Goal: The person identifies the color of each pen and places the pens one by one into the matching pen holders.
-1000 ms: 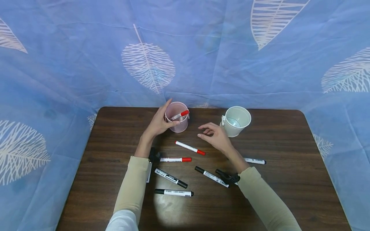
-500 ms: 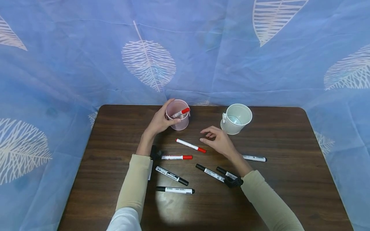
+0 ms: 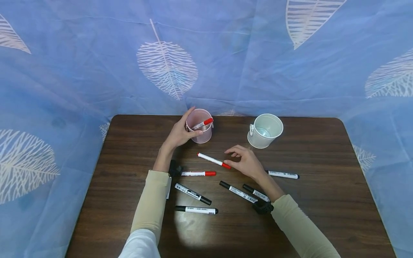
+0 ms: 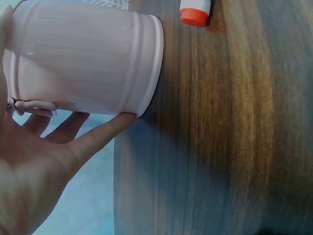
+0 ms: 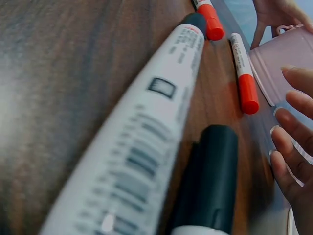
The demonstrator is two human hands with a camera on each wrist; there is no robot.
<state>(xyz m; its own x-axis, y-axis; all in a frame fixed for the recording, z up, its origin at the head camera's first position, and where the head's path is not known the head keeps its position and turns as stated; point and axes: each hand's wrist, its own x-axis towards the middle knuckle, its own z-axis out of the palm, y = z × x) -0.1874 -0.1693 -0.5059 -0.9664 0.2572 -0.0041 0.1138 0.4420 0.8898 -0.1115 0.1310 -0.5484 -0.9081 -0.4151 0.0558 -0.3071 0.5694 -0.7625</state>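
Note:
My left hand (image 3: 179, 135) grips the small pink bucket (image 3: 204, 139) from its left side, thumb across the front and fingers around behind. A red-capped marker (image 3: 203, 124) leans inside, its cap at the rim. In the left wrist view, the pink bucket (image 4: 83, 58) is close up, with a finger reaching down to its base. My right hand (image 3: 246, 163) hovers with loosely bent fingers and nothing between them. Its thumb is right by the red cap of a white marker (image 3: 211, 159) lying on the table. The same marker (image 5: 243, 68) shows in the right wrist view.
A pale green bucket (image 3: 262, 134) stands at the back right. Another red-capped marker (image 3: 196, 173) lies beside my left wrist. Several black-capped markers, one of them a marker (image 3: 196, 210) at the front, lie on the wooden table (image 3: 322, 161). A blue leaf-patterned cloth (image 3: 219, 71) hangs behind.
My right hand has moved toward me and slightly down, away from the green bucket to the red-capped marker's cap end. My left hand keeps holding the pink bucket.

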